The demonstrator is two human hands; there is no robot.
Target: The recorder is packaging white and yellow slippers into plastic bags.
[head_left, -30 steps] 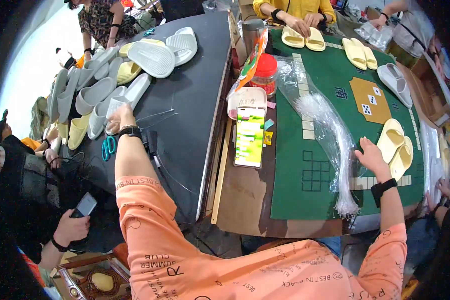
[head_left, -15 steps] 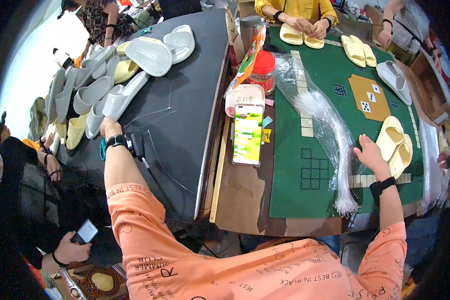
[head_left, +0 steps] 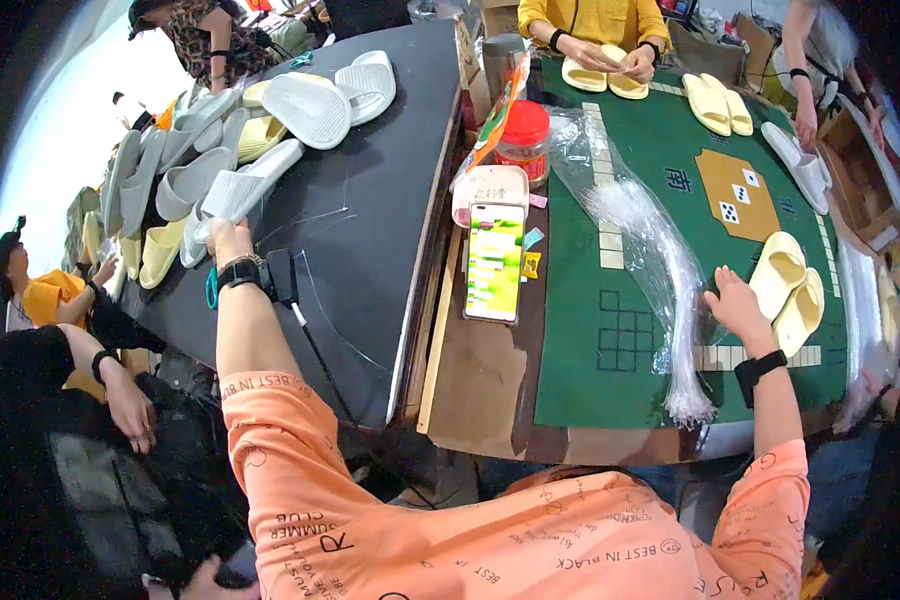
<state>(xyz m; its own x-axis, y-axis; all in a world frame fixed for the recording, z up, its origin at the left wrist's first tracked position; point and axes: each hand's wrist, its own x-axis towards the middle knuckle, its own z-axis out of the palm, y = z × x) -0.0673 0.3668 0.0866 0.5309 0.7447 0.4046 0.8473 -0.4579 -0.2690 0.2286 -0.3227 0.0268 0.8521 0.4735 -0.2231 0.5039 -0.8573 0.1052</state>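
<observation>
My left hand [head_left: 228, 238] reaches to the near edge of the slipper pile on the dark table, fingers closed at the end of a light grey slipper [head_left: 253, 182]. Its fingertips are partly hidden by the slipper. Further grey slippers and a yellow slipper [head_left: 162, 250] lie around it. On the green mat, my right hand [head_left: 738, 305] rests with its fingers extended, holding nothing. Close to its right side lies a pair of pale yellow slippers [head_left: 788, 290]. A bundle of clear plastic ties [head_left: 678, 310] in a transparent bag lies to its left.
A lit phone [head_left: 495, 262] leans by a white box and a red-lidded jar [head_left: 523, 135] between the tables. Across the mat [head_left: 600, 395], a person in yellow handles slippers [head_left: 605, 78]. A grey pair [head_left: 798, 165] lies far right. Other people sit or stand at left and right.
My left hand has shifted slightly up and right at the grey slipper, which has tilted a little. My right hand stays put. At lower left, another person's hand with a phone has gone from view.
</observation>
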